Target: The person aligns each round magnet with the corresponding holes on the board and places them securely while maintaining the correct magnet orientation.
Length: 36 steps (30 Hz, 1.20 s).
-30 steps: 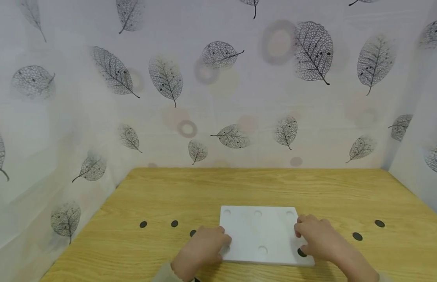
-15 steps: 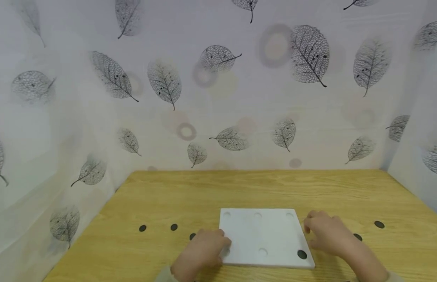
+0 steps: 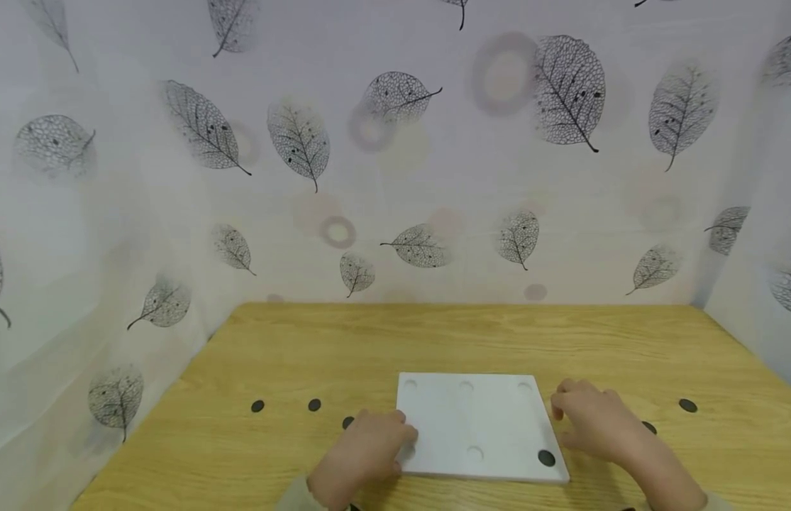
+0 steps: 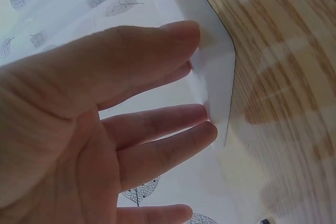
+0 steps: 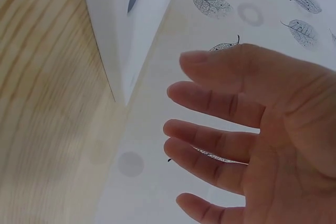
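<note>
A white rectangular board (image 3: 459, 415) with shallow round recesses lies on the table. One dark round disc (image 3: 546, 458) sits at its near right corner. My left hand (image 3: 369, 443) is at the board's left edge. In the left wrist view its thumb (image 4: 181, 35) and fairly straight fingers (image 4: 178, 137) touch that edge and partly cover the near left corner. My right hand (image 3: 593, 422) hovers just off the right edge, holding nothing. The right wrist view shows its fingers (image 5: 210, 135) loosely extended and apart from the board.
Loose dark discs lie on the wooden table (image 3: 472, 337): a far left disc (image 3: 257, 406), a second disc (image 3: 315, 404) and a third disc (image 3: 348, 422) by the left hand. To the right are an outer disc (image 3: 687, 405) and another (image 3: 649, 427), partly behind the right wrist.
My right hand has let go of the disc at the near right corner and drawn off to the right of the board. The left hand stays at the left edge.
</note>
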{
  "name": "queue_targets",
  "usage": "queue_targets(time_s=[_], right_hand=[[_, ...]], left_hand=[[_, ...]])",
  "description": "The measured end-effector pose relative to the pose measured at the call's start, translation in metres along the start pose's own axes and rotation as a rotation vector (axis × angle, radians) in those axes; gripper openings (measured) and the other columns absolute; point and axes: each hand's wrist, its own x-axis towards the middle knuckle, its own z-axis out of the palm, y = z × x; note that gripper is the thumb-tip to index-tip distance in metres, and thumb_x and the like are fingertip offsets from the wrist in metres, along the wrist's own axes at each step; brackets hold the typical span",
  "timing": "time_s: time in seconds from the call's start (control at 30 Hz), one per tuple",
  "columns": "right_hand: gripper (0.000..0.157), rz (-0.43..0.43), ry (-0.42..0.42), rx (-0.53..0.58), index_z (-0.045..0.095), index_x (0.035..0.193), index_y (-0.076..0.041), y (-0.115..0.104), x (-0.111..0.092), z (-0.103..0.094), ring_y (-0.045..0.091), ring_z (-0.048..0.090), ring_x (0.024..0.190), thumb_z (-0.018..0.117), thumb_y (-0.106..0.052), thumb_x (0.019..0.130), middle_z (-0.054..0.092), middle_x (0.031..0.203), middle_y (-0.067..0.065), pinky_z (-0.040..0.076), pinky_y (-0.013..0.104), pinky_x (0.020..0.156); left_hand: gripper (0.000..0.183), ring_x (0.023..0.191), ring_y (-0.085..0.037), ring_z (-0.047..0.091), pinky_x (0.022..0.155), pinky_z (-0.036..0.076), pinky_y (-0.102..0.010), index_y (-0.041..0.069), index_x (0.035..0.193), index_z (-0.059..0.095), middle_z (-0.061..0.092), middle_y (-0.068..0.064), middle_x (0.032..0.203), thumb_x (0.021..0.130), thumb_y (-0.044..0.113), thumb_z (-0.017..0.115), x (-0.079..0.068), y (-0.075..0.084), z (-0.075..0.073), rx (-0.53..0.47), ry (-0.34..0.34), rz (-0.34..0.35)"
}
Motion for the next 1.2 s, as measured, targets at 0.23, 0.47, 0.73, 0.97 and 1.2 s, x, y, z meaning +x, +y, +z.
queue_targets(time_s=[0.23,0.47,0.73,0.97,1.2], right_hand=[[0.023,0.005,-0.003,-0.003,0.054,0.072,-0.017,-0.001,-0.001,-0.001,0.022,0.047,0.079,0.076,-0.017,0.063,0.051,0.089,0.000,0.041,0.048,0.061],[0.024,0.022,-0.018,0.006,0.055,0.072,-0.017,0.000,-0.002,-0.006,0.022,0.049,0.079,0.077,-0.017,0.062,0.052,0.089,0.000,0.042,0.048,0.060],[0.024,0.041,-0.027,0.022,0.057,0.074,-0.016,0.003,-0.002,-0.007,0.024,0.050,0.081,0.077,-0.015,0.062,0.052,0.089,0.001,0.041,0.050,0.061],[0.022,0.024,0.000,0.030,0.057,0.075,-0.015,0.013,-0.004,-0.006,0.025,0.051,0.080,0.075,-0.016,0.063,0.052,0.090,0.001,0.041,0.048,0.057],[0.022,0.028,0.004,0.052,0.057,0.076,-0.012,0.023,-0.004,-0.009,0.022,0.050,0.074,0.075,-0.016,0.064,0.053,0.091,0.004,0.040,0.039,0.050]], left_hand=[[0.027,0.062,-0.005,0.043,0.060,0.042,-0.031,0.021,0.088,0.065,0.049,0.009,0.073,0.064,0.026,0.077,0.003,0.000,0.000,-0.022,-0.035,-0.012],[0.028,0.062,-0.005,0.043,0.059,0.042,-0.030,0.021,0.089,0.065,0.049,0.009,0.073,0.064,0.026,0.077,0.003,0.000,0.000,-0.020,-0.035,-0.009],[0.027,0.062,-0.005,0.043,0.060,0.041,-0.031,0.021,0.088,0.065,0.048,0.009,0.072,0.064,0.025,0.077,0.002,0.001,-0.002,-0.027,-0.031,-0.008],[0.027,0.062,-0.004,0.043,0.060,0.042,-0.031,0.021,0.088,0.065,0.049,0.009,0.073,0.064,0.026,0.077,0.001,0.000,-0.001,-0.022,-0.034,-0.009],[0.027,0.062,-0.005,0.042,0.059,0.040,-0.031,0.021,0.087,0.065,0.048,0.009,0.073,0.064,0.025,0.077,0.000,0.000,-0.001,-0.026,-0.026,-0.014]])
